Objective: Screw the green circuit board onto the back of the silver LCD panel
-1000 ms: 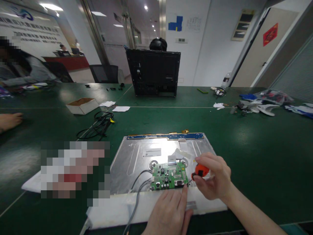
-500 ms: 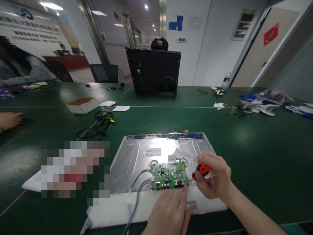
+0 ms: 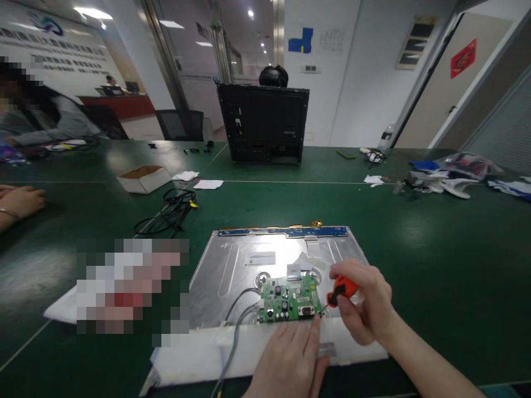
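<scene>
A green circuit board [image 3: 288, 298] lies on the silver metal back of a display panel [image 3: 226, 265], its lower edge by a white strip [image 3: 191, 354]. My left hand [image 3: 290, 354] rests over that strip, palm down with fingers stretched out, the index fingertip at the board's lower right corner. In my right hand [image 3: 369, 304] is a screwdriver [image 3: 344, 288] with an orange and black handle, gripped between thumb and fingers. Its thin shaft slants down left to the same corner. Grey cables [image 3: 235, 342] run from the board's left side toward the front.
A black monitor housing [image 3: 263, 124] stands upright at the back. Black cables [image 3: 166, 213] and an open white box [image 3: 144, 179] lie on the left. Another person's hand [image 3: 22, 204] rests at the far left. Plastic bags and parts [image 3: 468, 166] lie at the back right.
The fingers of my right hand have shifted around the screwdriver handle, which has turned slightly. My left hand stays at the board's edge. The whole view has moved a little.
</scene>
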A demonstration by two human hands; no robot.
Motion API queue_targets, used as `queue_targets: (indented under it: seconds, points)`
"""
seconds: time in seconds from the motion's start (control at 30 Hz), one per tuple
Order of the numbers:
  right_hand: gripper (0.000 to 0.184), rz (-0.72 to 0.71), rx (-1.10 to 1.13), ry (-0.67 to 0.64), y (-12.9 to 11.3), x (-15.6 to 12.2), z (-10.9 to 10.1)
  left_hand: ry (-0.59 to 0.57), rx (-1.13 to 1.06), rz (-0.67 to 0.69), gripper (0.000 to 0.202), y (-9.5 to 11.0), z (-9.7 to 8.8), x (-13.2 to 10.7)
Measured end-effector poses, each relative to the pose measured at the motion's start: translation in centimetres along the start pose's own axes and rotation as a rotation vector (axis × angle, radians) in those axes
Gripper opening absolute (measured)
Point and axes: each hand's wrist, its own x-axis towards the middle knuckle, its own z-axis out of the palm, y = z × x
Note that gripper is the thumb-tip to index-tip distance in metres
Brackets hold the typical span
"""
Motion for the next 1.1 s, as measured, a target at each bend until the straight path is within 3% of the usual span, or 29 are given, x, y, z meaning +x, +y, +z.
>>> queue_targets:
  seconds: [0.23,0.7,1.1]
  points:
    - [0.038,0.014,0.023,0.03,0.13,-0.12,0.18,-0.008,0.001,0.001,0.036,0.01,0.12,0.02]
    - [0.023,-0.042,-0.126,0.063,0.21,0.05,0.31,0.015,0.002,0.001,0.038,0.04,0.24,-0.15]
    - [0.02,-0.036,-0.097,0.039,0.16,0.16,0.17,-0.002,-0.001,-0.002,0.036,0.05,0.16,-0.1]
